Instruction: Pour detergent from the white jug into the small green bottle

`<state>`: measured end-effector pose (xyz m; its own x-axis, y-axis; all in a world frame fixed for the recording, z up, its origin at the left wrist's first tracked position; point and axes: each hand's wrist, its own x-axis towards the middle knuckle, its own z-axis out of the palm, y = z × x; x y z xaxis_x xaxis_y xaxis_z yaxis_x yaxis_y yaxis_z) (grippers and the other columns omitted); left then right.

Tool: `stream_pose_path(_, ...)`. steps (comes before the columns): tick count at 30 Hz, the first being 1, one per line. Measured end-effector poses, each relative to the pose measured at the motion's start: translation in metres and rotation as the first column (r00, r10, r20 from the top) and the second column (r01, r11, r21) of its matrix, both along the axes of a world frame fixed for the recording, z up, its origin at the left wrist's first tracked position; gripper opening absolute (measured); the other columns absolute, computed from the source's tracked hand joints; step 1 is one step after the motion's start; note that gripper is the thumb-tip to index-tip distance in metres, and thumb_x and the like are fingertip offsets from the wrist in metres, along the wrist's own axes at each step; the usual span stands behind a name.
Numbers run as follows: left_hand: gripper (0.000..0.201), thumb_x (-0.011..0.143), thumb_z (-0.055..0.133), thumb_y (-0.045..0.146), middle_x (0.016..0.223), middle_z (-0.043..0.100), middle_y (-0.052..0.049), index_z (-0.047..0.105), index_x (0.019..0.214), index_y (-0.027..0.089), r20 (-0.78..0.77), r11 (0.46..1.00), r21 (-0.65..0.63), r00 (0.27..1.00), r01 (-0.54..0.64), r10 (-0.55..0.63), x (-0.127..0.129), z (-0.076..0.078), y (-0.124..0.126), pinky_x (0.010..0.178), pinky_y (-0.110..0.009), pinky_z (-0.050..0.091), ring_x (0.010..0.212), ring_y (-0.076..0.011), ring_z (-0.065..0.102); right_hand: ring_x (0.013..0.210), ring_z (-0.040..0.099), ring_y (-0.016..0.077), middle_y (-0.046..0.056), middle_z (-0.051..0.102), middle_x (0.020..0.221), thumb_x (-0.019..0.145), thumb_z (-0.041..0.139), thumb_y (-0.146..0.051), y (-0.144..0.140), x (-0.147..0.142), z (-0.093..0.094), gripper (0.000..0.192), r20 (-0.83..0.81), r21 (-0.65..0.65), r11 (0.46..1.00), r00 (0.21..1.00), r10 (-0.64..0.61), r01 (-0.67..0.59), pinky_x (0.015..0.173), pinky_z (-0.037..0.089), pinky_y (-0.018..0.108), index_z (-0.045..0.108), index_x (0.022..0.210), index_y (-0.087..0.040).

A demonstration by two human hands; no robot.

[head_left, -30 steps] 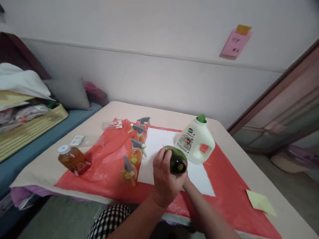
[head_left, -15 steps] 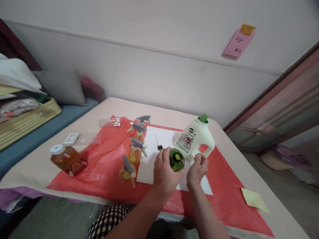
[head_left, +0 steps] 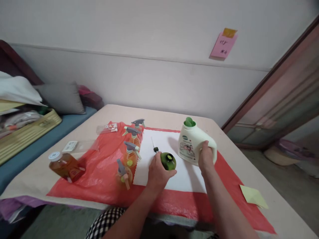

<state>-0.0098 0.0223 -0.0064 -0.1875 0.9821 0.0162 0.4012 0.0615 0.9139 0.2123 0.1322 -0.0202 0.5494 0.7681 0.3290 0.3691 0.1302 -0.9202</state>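
With fingers and thumb around its side, my left hand (head_left: 157, 171) holds a round green bottle (head_left: 164, 161) whose dark neck opening faces up. My right hand (head_left: 206, 155) grips the handle of a large cream detergent jug (head_left: 186, 144). The jug is tilted a little to the left, and its green pour spout (head_left: 189, 122) is uncovered. A dark pump top with a thin tube (head_left: 156, 149) lies on the white sheet (head_left: 179, 181), just behind the green bottle. Left of the sheet stands a row of several spray bottles (head_left: 131, 158) with grey trigger heads and orange liquid.
A jar of amber liquid with a white lid (head_left: 66, 166) stands at the left on red plastic (head_left: 99, 189). Clear packaging (head_left: 109, 127) lies behind it. A yellow paper note (head_left: 253, 196) is near the right front table edge.
My right hand has closed on the jug's handle, and the jug now leans more to the left, seemingly lifted. The green bottle has shifted slightly in my left hand's grip; the camera view has moved.
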Motion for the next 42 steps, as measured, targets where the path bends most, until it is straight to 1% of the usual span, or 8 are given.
stream_pose_path(9,0.074,0.06,0.082,0.02,0.126,0.065,-0.011,0.061,0.13,0.026,-0.018,0.997,-0.074,1.0,0.024,-0.025,-0.021,-0.028,0.01,0.105,-0.044,0.046,0.121,-0.0329,0.061,0.129,0.055,0.0402,0.025,0.067,0.123,0.072,0.039,-0.093,-0.07,0.021,0.046,0.098,0.203,-0.048,0.997,0.978,-0.056,0.067,0.113,0.037,0.055,0.068,0.115,-0.009)
stream_pose_path(14,0.082,0.063,0.083,0.025,0.139,0.057,-0.017,0.053,0.139,0.02,-0.049,0.991,-0.127,0.998,-0.047,0.041,-0.025,-0.025,0.013,0.109,-0.048,0.044,0.13,-0.0367,0.056,0.126,0.056,0.0454,0.023,0.073,0.104,0.058,0.04,-0.103,-0.077,0.029,0.042,0.107,0.367,-0.067,0.997,0.93,-0.018,0.046,0.116,0.031,0.06,0.072,0.105,-0.013)
stream_pose_path(19,0.06,0.076,0.073,0.026,0.141,0.055,-0.015,0.053,0.132,0.02,-0.114,0.963,0.221,0.977,-0.152,0.18,-0.002,-0.006,-0.008,0.116,-0.048,0.038,0.137,-0.0322,0.049,0.099,0.068,0.0405,0.019,0.075,0.087,0.065,0.032,-0.102,-0.075,0.034,0.031,0.11,0.595,-0.058,0.998,0.803,0.023,0.014,0.102,0.045,0.057,0.073,0.112,-0.011)
stream_pose_path(23,0.033,0.088,0.064,0.04,0.117,0.067,-0.012,0.06,0.115,0.022,0.042,0.971,0.212,0.992,0.109,-0.121,0.03,0.008,-0.034,0.106,-0.045,0.047,0.116,-0.028,0.062,0.087,0.07,0.0362,0.017,0.076,0.083,0.069,0.03,-0.101,-0.073,0.037,0.031,0.114,0.7,0.019,1.0,0.714,-0.015,0.002,0.103,0.044,0.056,0.071,0.122,-0.009)
stream_pose_path(26,0.069,0.078,0.075,0.055,0.14,0.057,-0.017,0.05,0.134,0.022,0.442,0.978,-0.035,0.881,0.204,-0.168,0.056,0.024,-0.037,0.1,-0.043,0.05,0.124,-0.0318,0.059,0.082,0.071,0.0345,0.016,0.077,0.082,0.074,0.028,-0.099,-0.074,0.039,0.031,0.113,0.772,0.062,0.998,0.634,-0.048,0.001,0.1,0.047,0.054,0.068,0.128,-0.008)
stream_pose_path(29,0.064,0.083,0.067,0.064,0.146,0.053,-0.015,0.047,0.132,0.027,0.752,0.957,-0.196,0.66,0.212,0.008,0.077,0.044,-0.024,0.099,-0.042,0.051,0.134,-0.031,0.054,0.08,0.072,0.0335,0.017,0.078,0.082,0.082,0.032,-0.092,-0.078,0.042,0.032,0.106,0.873,0.114,0.993,0.478,-0.095,-0.01,0.102,0.046,0.054,0.065,0.133,-0.005)
stream_pose_path(34,0.052,0.085,0.067,0.059,0.135,0.062,-0.01,0.053,0.123,0.027,0.838,0.93,-0.346,0.486,0.125,0.247,0.091,0.055,0.0,0.101,-0.044,0.051,0.125,-0.029,0.06,0.083,0.072,0.032,0.019,0.079,0.1,0.089,0.045,-0.079,-0.085,0.044,0.035,0.095,0.929,0.289,0.951,0.272,-0.25,-0.114,0.113,0.038,0.058,0.055,0.144,-0.002)
stream_pose_path(42,0.044,0.088,0.07,0.043,0.126,0.067,-0.008,0.061,0.126,0.023,0.879,0.917,-0.389,0.337,0.094,0.338,0.08,0.04,0.002,0.095,-0.039,0.058,0.106,-0.0234,0.067,0.087,0.07,0.0317,0.019,0.078,0.105,0.096,0.039,-0.071,-0.087,0.036,0.029,0.08,0.963,0.18,0.969,0.229,-0.139,-0.169,0.105,0.044,0.056,0.06,0.141,-0.008)
